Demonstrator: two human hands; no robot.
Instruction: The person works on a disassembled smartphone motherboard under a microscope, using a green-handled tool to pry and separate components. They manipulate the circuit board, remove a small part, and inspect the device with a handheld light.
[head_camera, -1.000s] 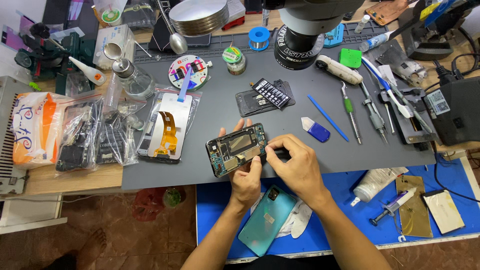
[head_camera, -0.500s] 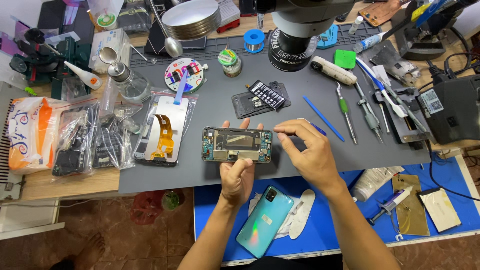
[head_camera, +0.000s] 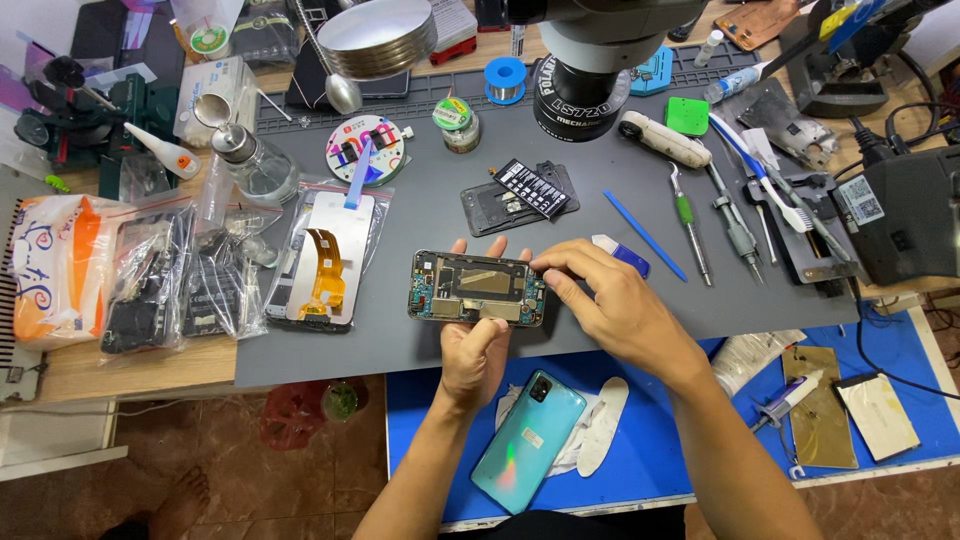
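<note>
**Bench count: items by kind**

We count two hands (head_camera: 475, 350) (head_camera: 610, 305), one opened phone (head_camera: 478, 287), one teal back cover (head_camera: 528, 440), one bagged screen (head_camera: 325, 260), one blue pry stick (head_camera: 645, 236), one solder spool (head_camera: 505, 78), two toothbrushes (head_camera: 760, 185) (head_camera: 745, 160), one syringe (head_camera: 795, 398), one microscope head (head_camera: 590, 70).

Opened phone turned level, right hand moved to its end

The opened phone (head_camera: 477, 288), tilted a second ago, now lies level across the grey mat (head_camera: 400, 340); the left hand (head_camera: 473, 345) cradles it from below, and the right hand (head_camera: 612, 308) has shifted from its lower edge to its right end.
</note>
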